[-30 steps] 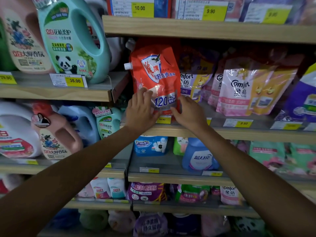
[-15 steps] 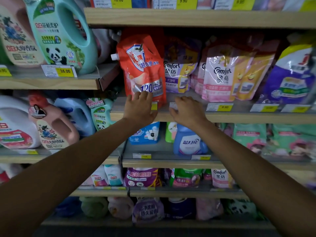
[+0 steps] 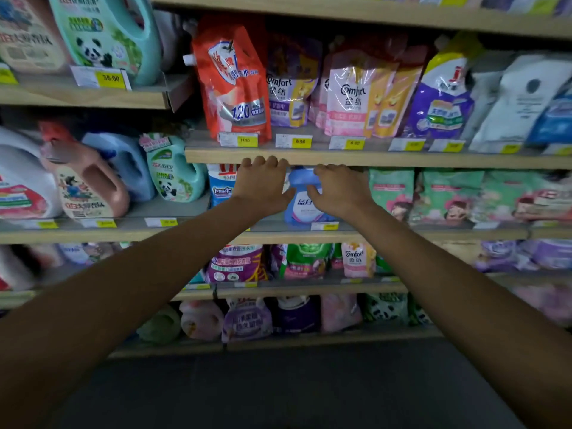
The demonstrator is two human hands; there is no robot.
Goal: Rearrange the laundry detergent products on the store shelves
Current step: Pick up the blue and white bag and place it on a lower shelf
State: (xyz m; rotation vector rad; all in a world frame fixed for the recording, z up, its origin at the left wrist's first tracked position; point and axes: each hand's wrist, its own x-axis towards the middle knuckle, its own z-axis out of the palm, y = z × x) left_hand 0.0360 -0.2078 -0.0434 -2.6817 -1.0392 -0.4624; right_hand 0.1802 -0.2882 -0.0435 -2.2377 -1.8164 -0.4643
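Left hand (image 3: 263,185) and right hand (image 3: 339,190), loosely spread and empty, flank the pale-blue plastic detergent bottle (image 3: 301,209); a reach (seemingly); next, clasp its sides.

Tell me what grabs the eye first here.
A glossy orange-red spouted refill pouch stands on the wooden shelf, left of the pink-and-white Comfort pouches. One level below, the left hand and right hand flank a blue plastic bottle; whether they grip it is unclear.
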